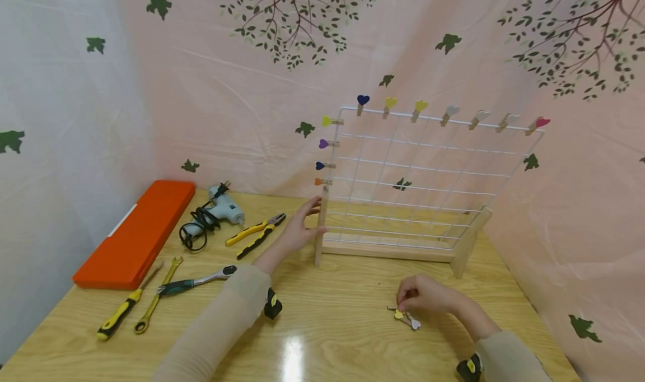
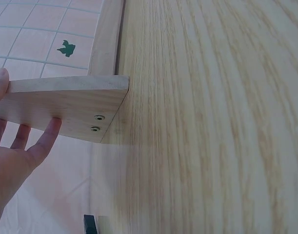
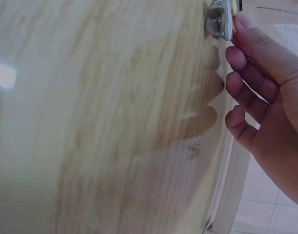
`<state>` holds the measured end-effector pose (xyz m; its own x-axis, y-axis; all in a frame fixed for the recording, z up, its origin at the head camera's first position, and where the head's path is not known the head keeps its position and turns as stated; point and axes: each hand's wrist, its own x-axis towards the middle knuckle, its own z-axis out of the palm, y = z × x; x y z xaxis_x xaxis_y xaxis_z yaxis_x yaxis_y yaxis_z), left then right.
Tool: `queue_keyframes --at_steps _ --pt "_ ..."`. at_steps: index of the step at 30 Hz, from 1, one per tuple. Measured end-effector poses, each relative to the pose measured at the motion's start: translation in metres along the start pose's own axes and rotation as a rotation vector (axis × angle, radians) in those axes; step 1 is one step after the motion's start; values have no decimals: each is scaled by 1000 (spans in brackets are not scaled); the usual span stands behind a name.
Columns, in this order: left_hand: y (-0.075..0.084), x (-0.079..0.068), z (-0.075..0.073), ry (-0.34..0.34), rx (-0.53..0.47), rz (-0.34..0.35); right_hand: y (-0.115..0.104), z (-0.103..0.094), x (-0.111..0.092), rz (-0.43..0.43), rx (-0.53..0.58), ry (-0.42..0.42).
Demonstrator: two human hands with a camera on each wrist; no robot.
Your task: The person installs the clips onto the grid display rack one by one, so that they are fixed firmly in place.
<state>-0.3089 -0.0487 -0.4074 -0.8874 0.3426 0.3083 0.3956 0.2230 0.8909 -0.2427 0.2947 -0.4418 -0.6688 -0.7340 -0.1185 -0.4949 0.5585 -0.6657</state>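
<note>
A white wire grid rack [image 1: 403, 172] stands in a wooden base, with small heart-topped clothespins clipped along its top and left edges. My left hand [image 1: 300, 228] holds the rack's left wooden side panel [image 2: 46, 107], thumb at its edge and fingers against its outer face. Low over the table at the right, my right hand [image 1: 423, 293] pinches at a small clothespin between thumb and forefinger; the fingers hide most of it. Beneath the fingertips lie a few loose clothespins, one with a white heart [image 1: 415, 324] and one with a yellow heart [image 1: 398, 314].
Left of the rack lie pliers [image 1: 257, 235], a glue gun [image 1: 221, 209] with wrapped cord, and an orange case [image 1: 138, 236]. Nearer are a ratchet [image 1: 196, 281], a wrench [image 1: 158, 298] and a screwdriver [image 1: 123, 312]. A printed curtain [image 1: 242, 107] hangs behind the table.
</note>
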Motion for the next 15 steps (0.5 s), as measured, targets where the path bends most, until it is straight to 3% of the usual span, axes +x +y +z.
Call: queue_keyframes --at_steps 4,8,15 --pt "10 -3 -1 -18 -2 -16 6 -3 0 46 -34 68" --pt "10 -3 -1 -19 -3 -17 7 -11 2 0 -92 184" --pt "8 -3 -2 -20 7 -17 -27 -41 -5 -84 -147 439"
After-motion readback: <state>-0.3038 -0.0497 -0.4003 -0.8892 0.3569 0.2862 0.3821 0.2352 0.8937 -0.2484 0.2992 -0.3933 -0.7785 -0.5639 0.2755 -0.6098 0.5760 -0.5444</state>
